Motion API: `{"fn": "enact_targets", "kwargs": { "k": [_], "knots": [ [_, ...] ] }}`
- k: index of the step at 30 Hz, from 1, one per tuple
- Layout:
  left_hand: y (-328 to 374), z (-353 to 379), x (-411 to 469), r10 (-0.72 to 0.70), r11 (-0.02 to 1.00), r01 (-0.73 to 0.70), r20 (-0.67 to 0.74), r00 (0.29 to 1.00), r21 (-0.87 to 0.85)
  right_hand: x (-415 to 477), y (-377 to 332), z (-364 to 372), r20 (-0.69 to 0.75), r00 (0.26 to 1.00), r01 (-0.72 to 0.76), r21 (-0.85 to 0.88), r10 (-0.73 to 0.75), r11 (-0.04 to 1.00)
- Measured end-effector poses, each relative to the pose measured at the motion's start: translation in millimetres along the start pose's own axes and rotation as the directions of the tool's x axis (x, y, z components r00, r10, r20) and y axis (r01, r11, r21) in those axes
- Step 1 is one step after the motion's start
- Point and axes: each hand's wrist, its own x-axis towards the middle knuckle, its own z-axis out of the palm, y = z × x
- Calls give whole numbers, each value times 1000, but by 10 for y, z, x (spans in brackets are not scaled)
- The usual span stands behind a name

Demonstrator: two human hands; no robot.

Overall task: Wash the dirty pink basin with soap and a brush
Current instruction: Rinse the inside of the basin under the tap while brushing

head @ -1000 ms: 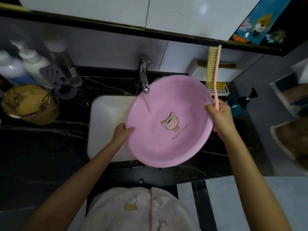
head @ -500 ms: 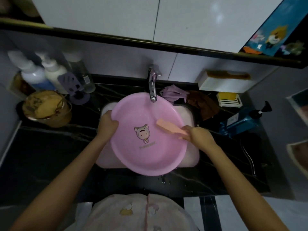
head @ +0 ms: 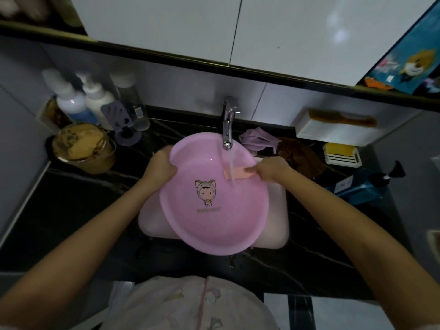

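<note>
The pink basin (head: 214, 222), with a cartoon figure printed inside, is tilted over the white sink (head: 281, 210). My left hand (head: 162, 166) grips its upper left rim. My right hand (head: 271, 170) holds the pink brush (head: 238, 173) by its handle, with the brush head lying inside the basin near the upper right rim. Water runs from the chrome tap (head: 227, 129) onto the brush and into the basin. A yellow soap bar (head: 339, 150) lies in a white dish at the right.
Pump bottles (head: 95, 101) and a gold pot (head: 81, 148) stand at the left on the black counter (head: 71, 210). Purple and brown cloths (head: 281, 145) lie behind the sink. A blue pump bottle (head: 366, 184) lies at the right. A white wall box carries a comb (head: 340, 119).
The basin came down from a raised position into the sink under the tap. My right hand brought the brush from upright at the rim into the basin, now under running water.
</note>
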Motion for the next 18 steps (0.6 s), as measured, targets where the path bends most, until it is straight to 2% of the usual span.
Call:
{"fn": "enact_targets", "kwargs": {
  "k": [3, 5, 8, 9, 12, 13, 14, 16, 18],
  "knots": [
    [10, 8, 4, 0, 1000, 0, -11, 1000, 2, 37, 98, 9, -137, 990, -22, -57, 14, 998],
    [25, 3, 17, 5, 1000, -4, -11, 1000, 10, 35, 49, 49, -68, 996, -56, 5, 56, 998],
    [48, -2, 18, 12, 1000, -11, -22, 1000, 18, 11, 10, 93, 213, 977, -36, 21, 30, 999],
    [44, 4, 11, 14, 1000, -14, -25, 1000, 19, 7, 21, 77, 211, 977, -23, 10, 21, 1000],
    [59, 8, 5, 10, 1000, -10, -35, 999, 3, 0, 32, -39, 3, 998, -59, -17, 59, 998],
    [61, 0, 4, 10, 1000, -10, -42, 999, -2, -6, -2, -48, -27, 998, -54, 5, 54, 999],
    [66, -1, 5, 13, 1000, -13, -48, 999, -2, -24, -49, -54, -1, 998, -56, 53, 56, 997],
    [75, -1, -10, 19, 1000, -19, -54, 998, -1, -64, -146, -2, 142, 987, -94, 121, 77, 988],
    [75, 11, -22, 30, 999, -31, -70, 997, -14, -136, -162, 69, 156, 982, -130, 130, 109, 983]
  ]
}}
